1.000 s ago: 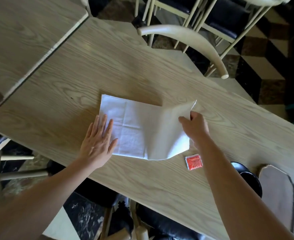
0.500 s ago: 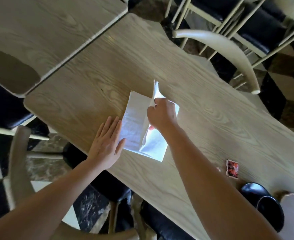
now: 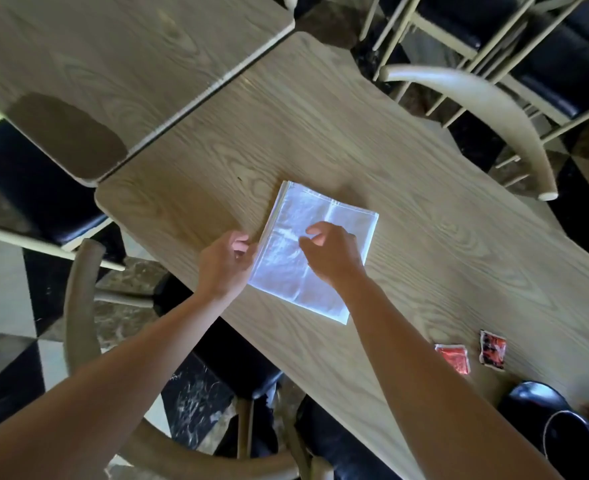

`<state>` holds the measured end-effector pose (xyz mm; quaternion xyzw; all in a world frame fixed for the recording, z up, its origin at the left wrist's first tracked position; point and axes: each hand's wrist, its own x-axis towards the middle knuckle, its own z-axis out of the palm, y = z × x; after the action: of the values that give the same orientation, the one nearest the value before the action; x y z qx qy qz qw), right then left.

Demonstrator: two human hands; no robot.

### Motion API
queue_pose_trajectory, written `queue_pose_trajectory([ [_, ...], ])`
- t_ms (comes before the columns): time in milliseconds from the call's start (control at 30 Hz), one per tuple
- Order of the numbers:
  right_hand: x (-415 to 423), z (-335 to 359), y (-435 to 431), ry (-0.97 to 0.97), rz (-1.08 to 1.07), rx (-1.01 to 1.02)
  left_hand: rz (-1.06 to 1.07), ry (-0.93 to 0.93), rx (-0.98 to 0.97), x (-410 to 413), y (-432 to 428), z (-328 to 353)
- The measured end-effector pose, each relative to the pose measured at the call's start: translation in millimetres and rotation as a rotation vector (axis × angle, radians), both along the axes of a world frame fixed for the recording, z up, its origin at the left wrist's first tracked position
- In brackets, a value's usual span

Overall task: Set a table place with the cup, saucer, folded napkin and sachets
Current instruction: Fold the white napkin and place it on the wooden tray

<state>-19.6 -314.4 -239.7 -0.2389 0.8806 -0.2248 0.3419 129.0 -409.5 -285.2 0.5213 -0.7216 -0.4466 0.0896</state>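
Observation:
A white napkin lies folded in half on the wooden table, near its front edge. My left hand pinches the napkin's left edge with curled fingers. My right hand rests on top of the napkin with its fingers bent; whether they press or grip it is unclear. Two red sachets lie flat to the right. A black cup and a black saucer sit at the table's front right.
A second wooden table butts against this one at the back left. Cream chairs with black seats stand at the far right, below the front edge and at the left. The floor is checkered.
My right hand has carried the napkin's right half over to the left and laid it flat. My left hand went from lying flat on the napkin to pinching its left edge.

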Motion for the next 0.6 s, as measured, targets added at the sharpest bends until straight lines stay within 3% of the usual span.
queue_pose_trajectory([
  [133,8,-11,36,0.067,-0.030,0.000,-0.172,-0.295,-0.010,-14,1,6],
  [233,15,-18,64,0.078,-0.085,-0.013,-0.246,-0.365,-0.041,-20,9,14],
  [367,25,-24,87,0.116,-0.096,-0.032,-0.153,-0.203,0.076,-25,10,18],
  [467,40,-22,84,0.165,0.046,-0.088,-0.031,0.007,0.418,-41,18,34],
  [533,50,-22,76,0.196,0.108,-0.125,-0.041,0.124,0.661,-55,27,50],
  [600,51,-19,69,0.242,0.067,-0.146,-0.099,0.237,0.776,-65,30,68],
])
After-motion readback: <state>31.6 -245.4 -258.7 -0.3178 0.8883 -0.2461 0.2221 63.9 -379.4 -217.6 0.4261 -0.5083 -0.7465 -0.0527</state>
